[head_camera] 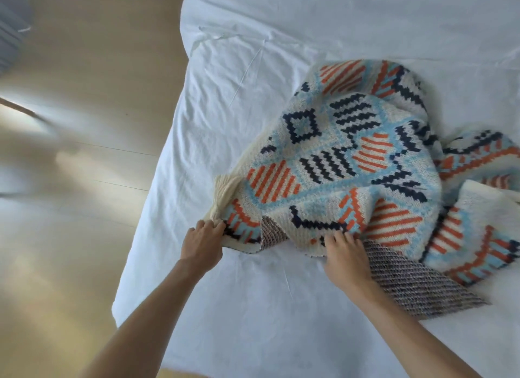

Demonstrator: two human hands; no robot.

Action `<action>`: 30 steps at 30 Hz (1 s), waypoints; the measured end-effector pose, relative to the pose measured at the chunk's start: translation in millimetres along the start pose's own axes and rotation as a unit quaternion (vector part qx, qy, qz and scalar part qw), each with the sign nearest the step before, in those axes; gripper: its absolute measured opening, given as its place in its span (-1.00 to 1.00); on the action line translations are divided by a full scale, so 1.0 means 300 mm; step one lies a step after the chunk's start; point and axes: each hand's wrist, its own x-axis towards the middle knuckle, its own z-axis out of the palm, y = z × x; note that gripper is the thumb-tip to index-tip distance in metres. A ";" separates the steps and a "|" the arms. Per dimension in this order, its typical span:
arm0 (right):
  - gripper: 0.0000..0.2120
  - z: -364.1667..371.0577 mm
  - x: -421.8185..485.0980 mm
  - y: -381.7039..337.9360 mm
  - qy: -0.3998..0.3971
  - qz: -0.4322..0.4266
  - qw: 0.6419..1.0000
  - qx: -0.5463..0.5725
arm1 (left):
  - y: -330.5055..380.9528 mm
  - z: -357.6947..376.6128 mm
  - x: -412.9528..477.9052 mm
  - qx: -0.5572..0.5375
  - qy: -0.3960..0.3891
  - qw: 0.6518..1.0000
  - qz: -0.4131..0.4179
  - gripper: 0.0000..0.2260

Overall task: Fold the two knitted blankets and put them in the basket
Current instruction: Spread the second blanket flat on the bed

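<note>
A knitted blanket (351, 152) in cream, light blue, orange and navy lies crumpled on the white bed, its striped grey underside (416, 282) turned up at the near right. My left hand (202, 242) pinches the blanket's near left corner, just below a cream tassel (225, 191). My right hand (346, 253) grips the near edge further right, fingers curled into the knit. Only this one blanket is in view, and no basket.
The white sheet of the bed (253, 307) is wrinkled and runs from the near edge to the far right. A pale wooden floor (84, 180) lies to the left of the bed's edge. A grey blurred object (11, 25) shows at the top left.
</note>
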 end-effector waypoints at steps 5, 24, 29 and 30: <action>-0.50 -0.033 0.004 -0.119 0.106 -0.039 0.992 0.051 | -0.038 0.008 -0.032 0.057 0.052 0.997 -0.006 -0.64; -0.74 0.047 0.115 -0.563 0.081 -0.023 0.996 0.029 | -0.259 0.059 0.059 0.002 0.100 0.975 0.199 -0.50; -0.81 0.079 -0.003 -0.738 0.067 -0.016 0.994 0.088 | -0.389 0.171 -0.098 -0.036 0.077 0.981 0.175 -0.41; -0.79 0.099 -0.035 -0.780 0.057 -0.027 0.994 0.092 | -0.424 0.201 -0.141 -0.034 0.063 0.983 0.170 -0.36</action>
